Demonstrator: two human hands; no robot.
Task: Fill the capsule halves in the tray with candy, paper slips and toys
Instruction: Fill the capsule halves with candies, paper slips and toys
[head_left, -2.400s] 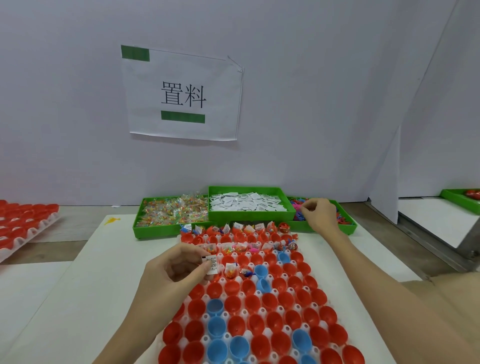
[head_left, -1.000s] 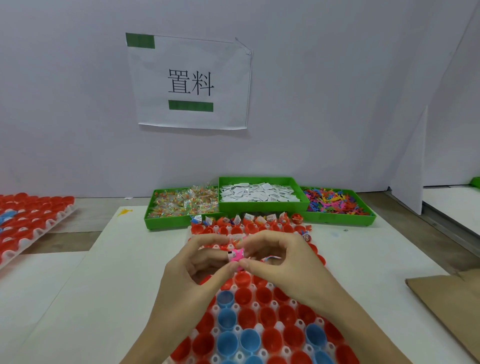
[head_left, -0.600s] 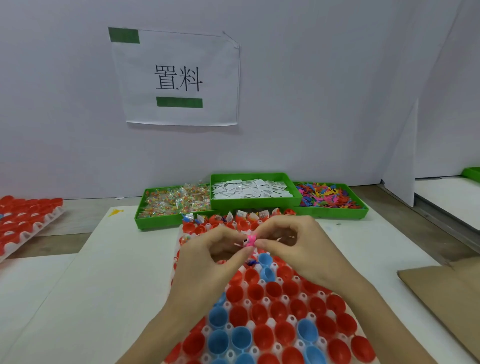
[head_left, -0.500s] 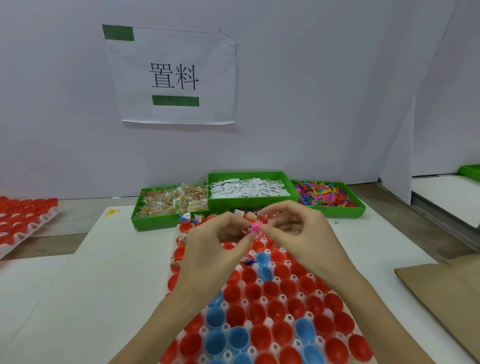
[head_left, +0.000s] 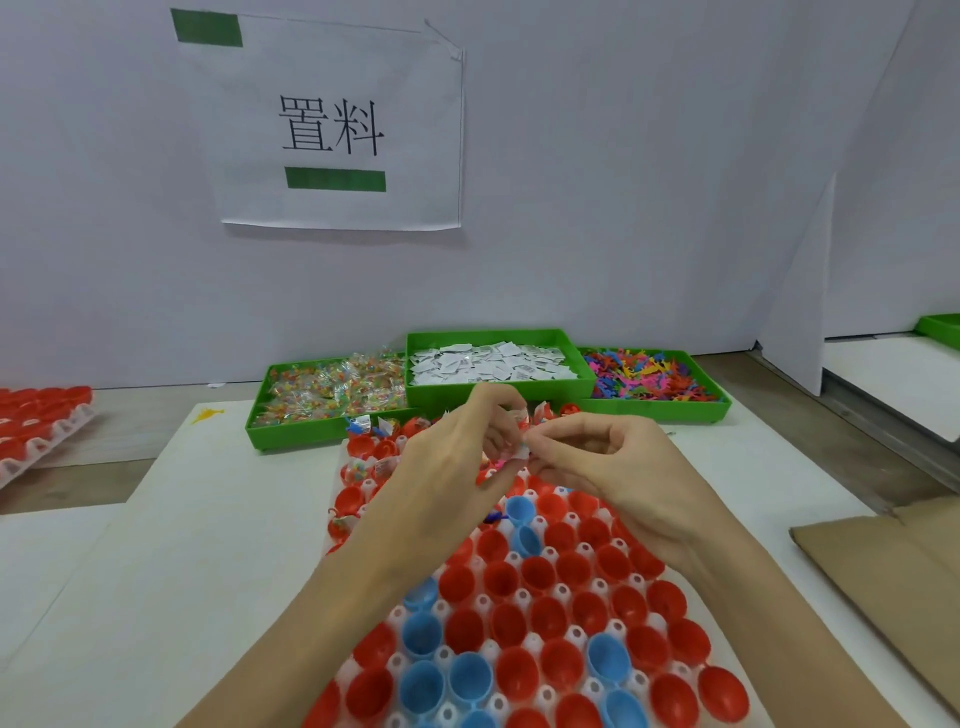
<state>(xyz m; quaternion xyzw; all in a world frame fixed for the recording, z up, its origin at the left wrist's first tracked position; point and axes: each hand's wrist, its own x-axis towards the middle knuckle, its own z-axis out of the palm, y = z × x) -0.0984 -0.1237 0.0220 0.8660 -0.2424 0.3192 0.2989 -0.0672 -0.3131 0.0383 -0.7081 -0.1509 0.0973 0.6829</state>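
A white tray (head_left: 569, 634) of red and blue capsule halves (head_left: 537, 577) fills the table in front of me. Its far rows hold candy, slips and toys. My left hand (head_left: 447, 467) and right hand (head_left: 602, 462) meet above the far rows, fingertips together. Between them they pinch a small white paper slip (head_left: 519, 451) with a bit of pink toy (head_left: 500, 461) showing just below. Behind the tray stand three green bins: candy (head_left: 332, 395), paper slips (head_left: 488, 364), coloured toys (head_left: 649, 376).
A second tray of red capsule halves (head_left: 41, 421) lies at the far left. Brown cardboard (head_left: 893, 571) sits at the right table edge. A white wall with a paper sign (head_left: 332, 130) rises behind the bins. Another green bin (head_left: 940, 327) shows at far right.
My right hand came back from the toy bin with a pink toy and joined my left hand. Both hands then drifted up the tray toward the far rows, still pinching the items.
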